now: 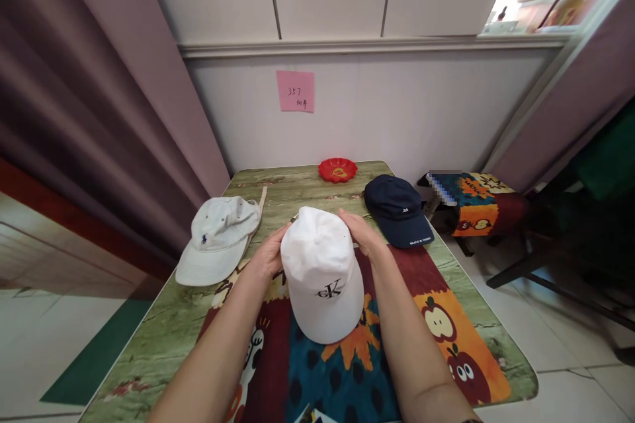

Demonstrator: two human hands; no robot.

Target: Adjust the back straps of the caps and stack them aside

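Observation:
Between my two hands is a white baseball cap with dark "CK" letters, its brim pointing toward me over the patterned cloth. My left hand grips the cap's left side, with most of its fingers hidden behind the crown. On the opposite side, my right hand holds the cap near the back edge. A pale grey cap with a small dark logo rests on the table to the left. To the right lies a navy cap, its brim facing me.
A red scalloped dish stands at the far edge of the green wood-pattern table. On the wall behind is a pink note. A stool with a patterned cover stands right of the table. Printed paper shows at the bottom edge.

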